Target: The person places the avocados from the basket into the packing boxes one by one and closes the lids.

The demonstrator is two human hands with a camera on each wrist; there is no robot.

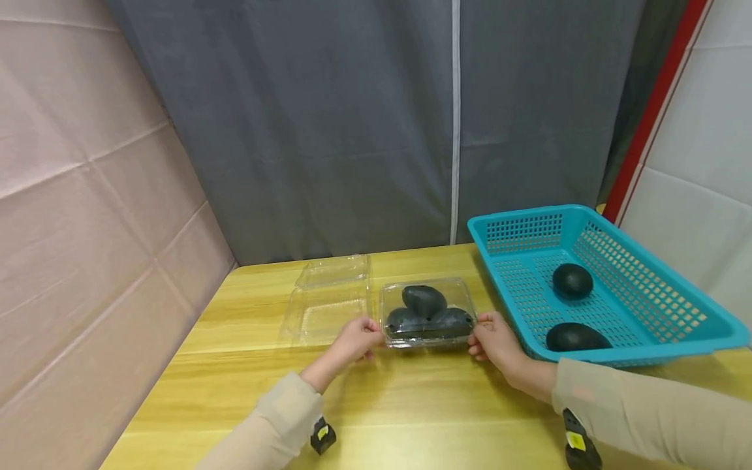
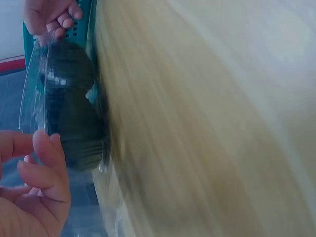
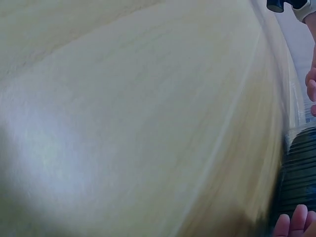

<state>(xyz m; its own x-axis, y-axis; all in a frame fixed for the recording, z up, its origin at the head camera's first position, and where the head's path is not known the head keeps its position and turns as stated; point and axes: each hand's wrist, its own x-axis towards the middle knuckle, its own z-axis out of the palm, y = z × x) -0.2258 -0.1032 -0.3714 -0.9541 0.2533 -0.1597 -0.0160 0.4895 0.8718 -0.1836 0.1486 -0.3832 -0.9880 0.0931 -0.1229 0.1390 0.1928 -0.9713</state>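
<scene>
A clear plastic clamshell box (image 1: 427, 334) with its lid down holds several dark, smooth, avocado-shaped fruits (image 1: 424, 301), one lying on top of the others. My left hand (image 1: 356, 339) pinches the box at its front left corner, thumb and forefinger on the rim. At the front right corner my right hand (image 1: 497, 341) grips the edge between thumb and fingers. The left wrist view shows the box (image 2: 37, 106) from its side, with the dark fruits (image 2: 74, 113) behind the plastic. Only the fingertips (image 3: 297, 219) of my right hand show in the right wrist view.
To the right stands a turquoise plastic basket (image 1: 496, 281) with two more dark fruits (image 1: 572, 281) in it. A second clear clamshell (image 1: 329, 310) lies unfolded at the left on the wooden table (image 1: 235, 365). Grey curtain (image 1: 329, 130) hangs behind the table.
</scene>
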